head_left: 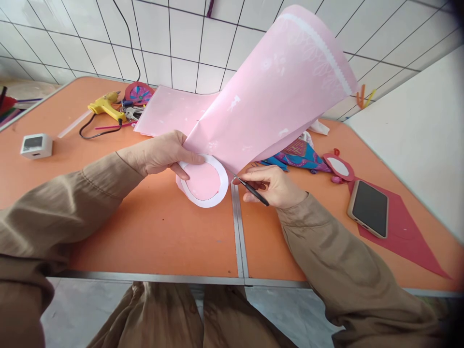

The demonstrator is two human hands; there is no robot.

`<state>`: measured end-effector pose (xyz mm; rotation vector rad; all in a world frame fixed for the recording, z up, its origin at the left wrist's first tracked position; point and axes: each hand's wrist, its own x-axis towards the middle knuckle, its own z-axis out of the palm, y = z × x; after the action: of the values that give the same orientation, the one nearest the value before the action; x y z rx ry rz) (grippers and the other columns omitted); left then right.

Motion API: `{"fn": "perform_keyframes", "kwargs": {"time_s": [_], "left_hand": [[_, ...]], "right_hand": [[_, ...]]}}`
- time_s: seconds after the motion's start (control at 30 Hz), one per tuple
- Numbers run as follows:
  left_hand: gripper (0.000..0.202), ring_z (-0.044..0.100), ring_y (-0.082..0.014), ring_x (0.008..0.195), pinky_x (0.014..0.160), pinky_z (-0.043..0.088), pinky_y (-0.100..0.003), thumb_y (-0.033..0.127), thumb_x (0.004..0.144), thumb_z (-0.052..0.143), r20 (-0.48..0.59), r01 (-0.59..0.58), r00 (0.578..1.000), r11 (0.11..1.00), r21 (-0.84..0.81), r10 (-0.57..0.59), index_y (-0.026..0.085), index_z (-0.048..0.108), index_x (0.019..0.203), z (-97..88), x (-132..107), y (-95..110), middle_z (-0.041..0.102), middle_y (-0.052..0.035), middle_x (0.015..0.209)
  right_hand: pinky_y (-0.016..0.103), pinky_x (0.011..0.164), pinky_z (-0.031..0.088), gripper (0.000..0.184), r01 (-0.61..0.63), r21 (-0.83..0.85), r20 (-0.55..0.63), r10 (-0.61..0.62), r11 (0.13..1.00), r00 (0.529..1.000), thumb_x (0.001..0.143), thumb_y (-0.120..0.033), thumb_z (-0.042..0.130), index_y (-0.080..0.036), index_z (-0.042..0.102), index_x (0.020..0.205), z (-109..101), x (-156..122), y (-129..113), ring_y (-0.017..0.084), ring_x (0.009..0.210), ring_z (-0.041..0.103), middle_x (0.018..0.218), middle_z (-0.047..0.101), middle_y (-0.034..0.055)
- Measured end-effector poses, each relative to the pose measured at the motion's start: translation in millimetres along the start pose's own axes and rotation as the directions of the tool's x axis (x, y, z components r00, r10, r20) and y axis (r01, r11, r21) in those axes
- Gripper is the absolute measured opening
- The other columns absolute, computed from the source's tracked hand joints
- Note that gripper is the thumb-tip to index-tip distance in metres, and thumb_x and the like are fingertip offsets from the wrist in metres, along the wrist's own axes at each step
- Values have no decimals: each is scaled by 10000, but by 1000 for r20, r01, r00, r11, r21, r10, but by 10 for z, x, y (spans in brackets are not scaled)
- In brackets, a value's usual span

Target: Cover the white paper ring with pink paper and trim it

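Observation:
My left hand [170, 157] pinches a sheet of pink patterned paper [268, 87] together with a white ring [216, 197], thumb on top. The ring lies against the paper's lower end, and pink shows through its middle. The rest of the sheet curls up and away to the right. Closed around a slim black tool [255, 192] with a metallic tip is my right hand [277, 186], just right of the ring. The tool's tip meets the paper's edge beside the ring; whether it is a knife or small scissors I cannot tell.
On the orange table [152, 237] at left are a yellow glue gun [105, 105] with a cord and a white cube [36, 146]. At right a phone [369, 208] rests on red paper [402, 232], near an oval red-and-white piece [339, 166] and a blue-purple bundle [300, 155].

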<state>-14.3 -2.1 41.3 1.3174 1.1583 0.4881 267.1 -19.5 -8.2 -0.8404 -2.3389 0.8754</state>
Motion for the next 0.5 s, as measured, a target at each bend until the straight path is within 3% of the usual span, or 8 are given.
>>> {"fn": "perform_keyframes", "kwargs": {"time_s": [0.13,0.5], "left_hand": [[285,691,-297,970,807,561,-362,323,596,832,2,5,1000,1000,5,-5,177,784,836,-6,6,1,765,-30,883],[268,677,-307,1015,815,548,-354,303,621,809,19,25,1000,1000,12,-25,168,782,851,-19,1,19,758,-35,915]], "right_hand": [[247,468,351,543,-1,24,-1,1,1000,1000,745,-613,706,-109,760,941,10,2,-2,117,567,431,650,531,28],[274,544,448,510,-18,48,10,18,999,1000,720,-605,730,-149,771,945,5,0,17,160,668,528,693,573,45]]}}
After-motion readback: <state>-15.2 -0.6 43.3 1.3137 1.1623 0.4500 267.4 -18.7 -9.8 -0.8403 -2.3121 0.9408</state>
